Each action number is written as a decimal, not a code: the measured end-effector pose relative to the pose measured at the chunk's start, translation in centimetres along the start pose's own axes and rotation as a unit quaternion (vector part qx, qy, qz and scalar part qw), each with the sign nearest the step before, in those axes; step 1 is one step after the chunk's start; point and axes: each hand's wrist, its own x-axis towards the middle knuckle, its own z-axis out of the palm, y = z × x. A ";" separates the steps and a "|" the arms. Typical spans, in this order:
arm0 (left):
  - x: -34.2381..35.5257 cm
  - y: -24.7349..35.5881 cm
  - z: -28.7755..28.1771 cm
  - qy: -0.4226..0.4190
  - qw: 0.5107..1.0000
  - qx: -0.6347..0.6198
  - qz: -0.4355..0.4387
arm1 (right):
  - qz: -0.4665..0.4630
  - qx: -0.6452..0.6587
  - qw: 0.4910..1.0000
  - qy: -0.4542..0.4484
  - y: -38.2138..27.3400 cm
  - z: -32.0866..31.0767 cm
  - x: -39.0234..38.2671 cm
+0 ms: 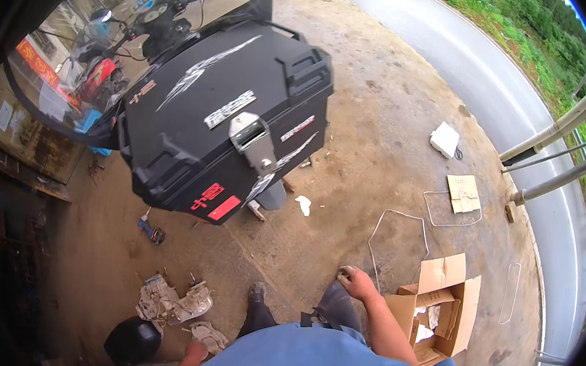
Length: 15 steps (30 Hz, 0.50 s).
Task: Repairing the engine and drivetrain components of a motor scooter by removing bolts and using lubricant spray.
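Note:
My right hand (pixel 355 280) is at my raised dark-trousered knee, its fingers curled; what they hold, if anything, is unclear. My left hand (pixel 196 350) hangs low beside a pale metal part (pixel 210 336), its fingers hidden or too indistinct to read. Just beyond that lie greyish metal engine-like parts (pixel 171 301) and a black rounded object (pixel 131 342). Ahead of me a large black top case (pixel 193 132) with white and red decals and a silver latch (pixel 253 145) is mounted on a vehicle. A blue power drill (pixel 151 230) lies on the ground below it.
An open cardboard box (pixel 463 313) sits at my right, near wire loops (pixel 370 238), a flat cardboard piece (pixel 463 193) and a white block (pixel 444 139). Motorcycles (pixel 103 79) stand at back left beside a rusty cabinet (pixel 45 147). Metal posts (pixel 529 186) line the road (pixel 554 227).

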 end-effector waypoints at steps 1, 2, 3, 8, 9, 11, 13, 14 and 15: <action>1.0 1.4 -2.5 0.019 0.997 0.054 0.055 | 0.026 -0.001 1.000 -0.017 3.4 -1.8 -0.6; 2.2 3.2 -4.5 0.027 0.988 0.116 0.098 | 0.051 -0.016 0.999 -0.001 7.4 -3.7 -1.0; 3.4 5.6 -6.3 0.027 0.987 0.127 0.098 | 0.082 -0.028 0.996 0.009 11.5 -5.3 -2.4; 5.7 19.7 -12.6 0.053 0.967 0.156 0.195 | 0.245 -0.047 0.968 0.024 26.0 -15.7 -6.7; 5.8 22.3 -13.5 0.055 0.989 0.054 0.123 | 0.255 -0.043 0.966 0.025 27.6 -17.9 -6.4; 6.1 26.5 -15.9 0.058 0.996 -0.057 0.042 | 0.259 -0.042 0.965 0.019 30.0 -21.4 -3.6; 6.7 30.1 -19.2 -0.039 0.996 0.000 0.075 | 0.223 -0.034 0.973 0.043 31.7 -24.5 0.3; 7.5 31.1 -19.8 -0.038 0.997 -0.005 0.067 | 0.215 -0.039 0.974 0.052 31.8 -25.6 3.0; 8.8 31.4 -19.9 -0.053 0.995 -0.086 0.007 | 0.208 -0.039 0.976 0.046 31.3 -26.8 5.8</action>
